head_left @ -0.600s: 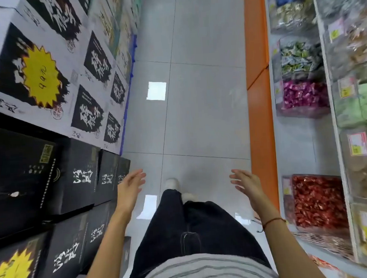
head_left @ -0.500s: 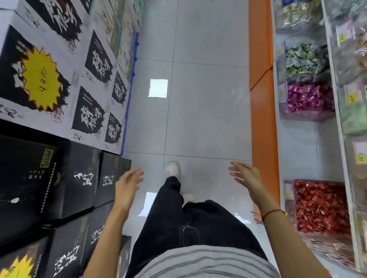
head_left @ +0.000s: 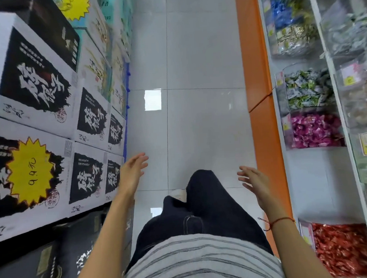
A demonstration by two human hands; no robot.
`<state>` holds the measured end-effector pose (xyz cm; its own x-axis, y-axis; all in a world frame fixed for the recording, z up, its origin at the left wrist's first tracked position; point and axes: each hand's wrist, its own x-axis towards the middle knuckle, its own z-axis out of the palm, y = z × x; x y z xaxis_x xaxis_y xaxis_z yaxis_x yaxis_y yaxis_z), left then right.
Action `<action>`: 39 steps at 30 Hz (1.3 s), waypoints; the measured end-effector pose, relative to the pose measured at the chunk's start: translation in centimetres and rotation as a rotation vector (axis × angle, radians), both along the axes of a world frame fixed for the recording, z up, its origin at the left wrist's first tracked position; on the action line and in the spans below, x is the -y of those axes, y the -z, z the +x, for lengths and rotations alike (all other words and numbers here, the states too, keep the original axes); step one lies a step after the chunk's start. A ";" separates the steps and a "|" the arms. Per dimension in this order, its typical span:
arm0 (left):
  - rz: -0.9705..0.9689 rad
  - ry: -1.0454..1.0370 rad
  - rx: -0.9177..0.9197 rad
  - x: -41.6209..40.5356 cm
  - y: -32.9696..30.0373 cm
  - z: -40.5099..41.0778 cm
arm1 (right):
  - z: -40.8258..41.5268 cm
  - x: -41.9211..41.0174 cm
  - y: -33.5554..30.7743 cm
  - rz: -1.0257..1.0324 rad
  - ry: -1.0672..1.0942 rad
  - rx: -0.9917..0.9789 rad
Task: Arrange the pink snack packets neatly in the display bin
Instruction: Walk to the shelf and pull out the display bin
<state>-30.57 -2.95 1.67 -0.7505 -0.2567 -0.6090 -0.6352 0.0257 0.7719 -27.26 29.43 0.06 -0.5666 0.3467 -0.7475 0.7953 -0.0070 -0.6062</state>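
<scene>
**Both hands empty in the aisle, pink packets up ahead on the right**

The left hand (head_left: 131, 176) and right hand (head_left: 255, 185) hang in front of the body with fingers straight and spread, holding nothing. The pink snack packets (head_left: 315, 130) lie heaped in a clear display bin (head_left: 287, 141) on the right-hand shelf, well apart from the right hand. Black-and-white boxes (head_left: 90, 181) line the left side of the grey tiled floor (head_left: 198, 120).

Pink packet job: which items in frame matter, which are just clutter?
Job:
pink packets
left hand, open, empty
right hand, open, empty

Clutter:
green packets
red packets
boxes
yellow price star
</scene>
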 end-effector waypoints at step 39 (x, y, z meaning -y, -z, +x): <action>-0.018 -0.006 0.030 -3.5 0.5 -84.5 | -84.1 -4.3 -1.9 0.013 0.039 -0.052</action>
